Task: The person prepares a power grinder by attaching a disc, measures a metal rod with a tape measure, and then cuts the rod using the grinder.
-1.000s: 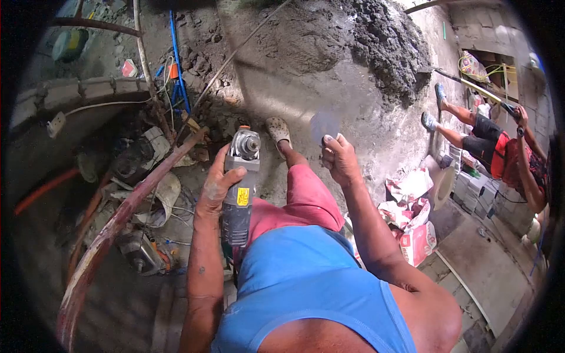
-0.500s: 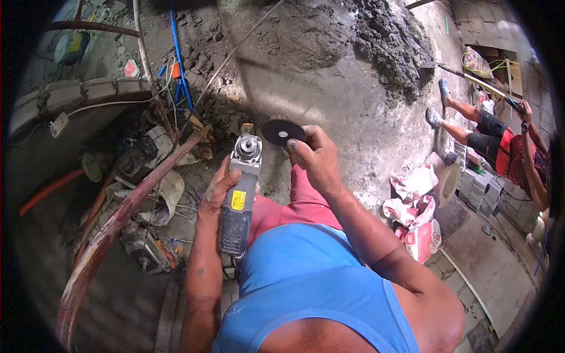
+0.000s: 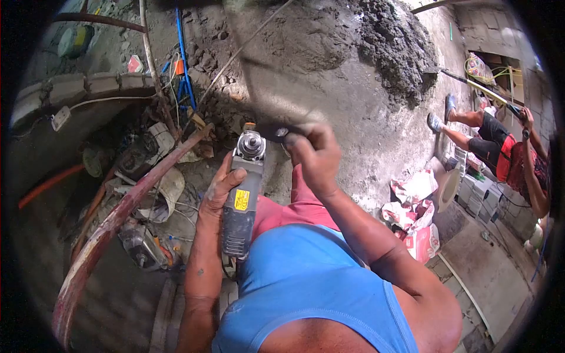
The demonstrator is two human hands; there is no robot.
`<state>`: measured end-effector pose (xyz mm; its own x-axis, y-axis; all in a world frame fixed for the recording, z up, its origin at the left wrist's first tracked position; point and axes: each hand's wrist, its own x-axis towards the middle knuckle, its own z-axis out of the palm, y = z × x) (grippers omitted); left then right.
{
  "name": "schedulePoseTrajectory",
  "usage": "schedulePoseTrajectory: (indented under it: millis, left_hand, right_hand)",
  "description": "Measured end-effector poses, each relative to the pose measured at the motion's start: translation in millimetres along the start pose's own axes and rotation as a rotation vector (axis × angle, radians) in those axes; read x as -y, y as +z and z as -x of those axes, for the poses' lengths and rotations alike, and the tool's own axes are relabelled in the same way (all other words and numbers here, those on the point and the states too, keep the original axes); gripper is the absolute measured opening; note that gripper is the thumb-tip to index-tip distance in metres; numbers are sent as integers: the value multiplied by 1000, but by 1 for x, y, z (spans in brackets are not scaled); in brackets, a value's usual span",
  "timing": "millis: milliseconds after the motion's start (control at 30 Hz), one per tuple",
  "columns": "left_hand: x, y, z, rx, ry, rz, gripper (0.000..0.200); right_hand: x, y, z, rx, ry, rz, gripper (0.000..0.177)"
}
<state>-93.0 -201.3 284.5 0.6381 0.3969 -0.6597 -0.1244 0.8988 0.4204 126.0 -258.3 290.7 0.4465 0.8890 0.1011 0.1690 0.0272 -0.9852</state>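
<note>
My left hand (image 3: 218, 191) grips the grey body of an angle grinder (image 3: 241, 200) with a yellow label, its bare spindle head (image 3: 251, 143) pointing up and away from me. My right hand (image 3: 315, 156) pinches a dark round grinding disc (image 3: 281, 131), held edge-on and blurred, just right of the spindle head and close to it. I cannot tell whether the disc touches the spindle. Below are my blue sleeveless top and pink shorts.
A rusty curved pipe (image 3: 112, 220) runs diagonally at left beside a pit with a motor (image 3: 141, 250), cables and a blue pipe (image 3: 182, 59). A dark mortar heap (image 3: 391, 47) lies on the concrete. Torn bags (image 3: 412, 223) lie at right, where another person (image 3: 506, 159) works.
My right hand brought the disc from the right to beside the grinder's spindle head, then tilted it from flat-facing to edge-on. The left hand and grinder stayed almost still.
</note>
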Motion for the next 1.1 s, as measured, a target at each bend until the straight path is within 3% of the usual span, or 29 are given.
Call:
schedulePoseTrajectory:
  millis: [67, 133, 200, 367, 467, 600, 667, 800, 900, 1100]
  left_hand:
    - [4, -7, -1, -14, 19, -36, 81]
    - [3, -16, -2, 29, 17, -135, 83]
    - [1, -12, 0, 2, 26, -149, 84]
    - [1, -14, 5, -28, 13, -147, 88]
    - [3, -15, 4, -70, 49, -154, 90]
    - [3, -19, 2, -30, 24, -152, 90]
    - [7, -24, 1, -20, 38, -178, 90]
    - [7, -22, 3, -45, 30, -169, 91]
    - [4, -21, 1, -57, 32, -159, 91]
    - [-3, -15, 2, -83, 67, -197, 92]
  right_hand:
    - [24, -9, -16, -145, 854, -447, 19]
    - [18, -5, -17, -79, 919, -496, 27]
    - [17, -2, -13, 168, 1026, -385, 32]
    - [19, 19, -4, 180, 958, -342, 33]
    - [25, 29, -4, 159, 817, -186, 53]
    - [10, 36, 2, 183, 832, -97, 63]
    - [-1, 39, 10, 146, 527, 0, 60]
    - [30, 29, -3, 291, 756, 25, 61]
    - [15, 28, 8, 281, 322, 233, 68]
    - [25, 21, 0, 410, 435, 418, 66]
